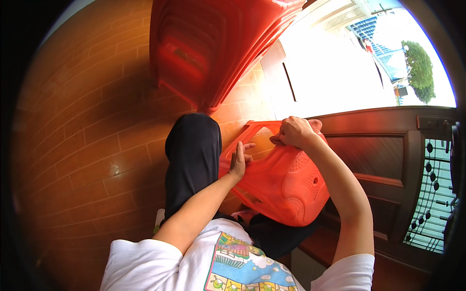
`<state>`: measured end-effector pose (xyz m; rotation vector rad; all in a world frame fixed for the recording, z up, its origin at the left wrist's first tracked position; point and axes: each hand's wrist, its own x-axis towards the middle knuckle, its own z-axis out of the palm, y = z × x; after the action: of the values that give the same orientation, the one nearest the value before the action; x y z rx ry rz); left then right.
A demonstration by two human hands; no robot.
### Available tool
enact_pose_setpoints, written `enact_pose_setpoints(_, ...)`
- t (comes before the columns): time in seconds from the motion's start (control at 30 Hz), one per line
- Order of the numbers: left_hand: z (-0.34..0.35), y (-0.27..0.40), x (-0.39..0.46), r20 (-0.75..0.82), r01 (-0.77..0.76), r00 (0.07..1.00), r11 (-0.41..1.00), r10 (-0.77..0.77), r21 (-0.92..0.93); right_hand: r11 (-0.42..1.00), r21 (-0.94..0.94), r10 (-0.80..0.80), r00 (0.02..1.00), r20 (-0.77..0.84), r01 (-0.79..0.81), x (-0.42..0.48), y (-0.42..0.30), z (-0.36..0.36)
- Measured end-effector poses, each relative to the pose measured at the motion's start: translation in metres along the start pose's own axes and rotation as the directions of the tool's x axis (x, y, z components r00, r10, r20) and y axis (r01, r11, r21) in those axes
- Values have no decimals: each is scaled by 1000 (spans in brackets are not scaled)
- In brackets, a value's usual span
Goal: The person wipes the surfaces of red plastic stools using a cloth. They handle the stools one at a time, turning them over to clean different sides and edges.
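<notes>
A red plastic stool point(269, 182) lies tipped on its side between my knees, its textured seat facing right and its legs towards the left. My left hand point(238, 162) holds the stool by a leg, with the thumb raised and the fingers reaching over the edge of the side opening. My right hand point(295, 131) is closed on a reddish-brown cloth point(316, 125) and presses it against the upper side of the stool near the seat. Part of the cloth is hidden under the hand.
A stack of red plastic stools point(218, 47) stands ahead on the tiled floor point(109, 145). Along the right is a dark wooden door point(364, 154) with a barred glass panel point(427, 196). Bright daylight comes through the doorway point(327, 69). My dark-trousered knee point(193, 145) is beside the stool.
</notes>
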<state>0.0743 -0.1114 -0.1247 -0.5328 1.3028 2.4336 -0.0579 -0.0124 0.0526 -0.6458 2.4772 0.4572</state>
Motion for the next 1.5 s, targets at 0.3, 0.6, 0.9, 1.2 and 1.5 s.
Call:
enact_pose_setpoints(0.3, -1, 1, 2, 18, 32, 999, 999, -31, -42, 883, 307, -437, 862, 256, 356, 7, -39, 34)
enact_pose_setpoints(0.6, 7, -6, 8, -73, -31, 997, 999, 33, 28, 943, 153, -332, 787, 520, 297, 22, -48, 12)
enact_pose_setpoints(0.9, 9, 8, -2, -37, -59, 997, 986, 66, 154, 998, 47, -68, 872, 485, 52, 18, 9, -29)
enact_pose_setpoints(1.2, 12, 3, 3, -64, -85, 994, 988, 94, 128, 977, -7, 213, 969, 123, -214, 22, 72, 9)
enact_pose_setpoints(1.5, 12, 3, 4, -50, -91, 994, 984, 99, 155, 979, -95, -172, 980, 99, 182, -11, -19, 17)
